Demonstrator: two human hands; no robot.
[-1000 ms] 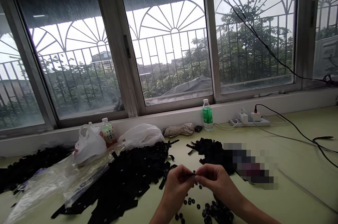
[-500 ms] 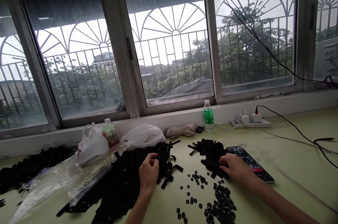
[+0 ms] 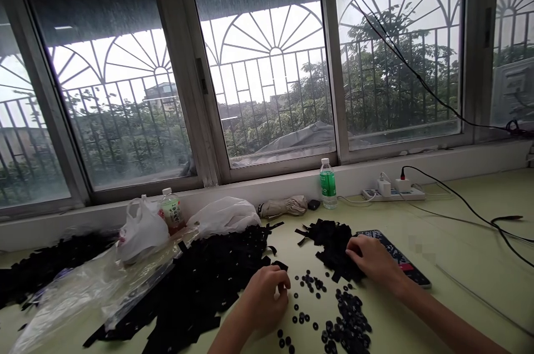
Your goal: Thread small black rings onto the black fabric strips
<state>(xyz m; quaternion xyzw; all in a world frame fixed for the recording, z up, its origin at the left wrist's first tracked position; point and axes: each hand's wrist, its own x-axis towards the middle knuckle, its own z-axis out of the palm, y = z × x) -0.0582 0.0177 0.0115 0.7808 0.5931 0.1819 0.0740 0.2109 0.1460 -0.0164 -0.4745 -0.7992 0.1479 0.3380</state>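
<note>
My left hand (image 3: 269, 294) is low over the table, its fingers curled in toward the thumb. It sits between a large heap of black fabric strips (image 3: 208, 276) and a scatter of small black round discs (image 3: 349, 312). Whatever its fingertips hold, if anything, is hidden. At the edge of a smaller pile of black strips (image 3: 329, 240), my right hand (image 3: 371, 256) has thumb and fingers pressed together. I cannot make out what is in that pinch. Some of the strips in the large heap carry small shiny spots.
A dark printed box (image 3: 394, 256) lies beneath my right wrist. Behind stand a green-labelled bottle (image 3: 328, 184), a power strip (image 3: 392, 194) with cables, a folded beige umbrella (image 3: 283, 206), another bottle (image 3: 172, 212) and white plastic bags (image 3: 227, 215). Clear plastic sheeting (image 3: 79, 293) covers the left side.
My left hand has come down and to the right, from over the large heap to beside the loose discs. My right hand stays at the smaller pile, with its fingers slightly shifted.
</note>
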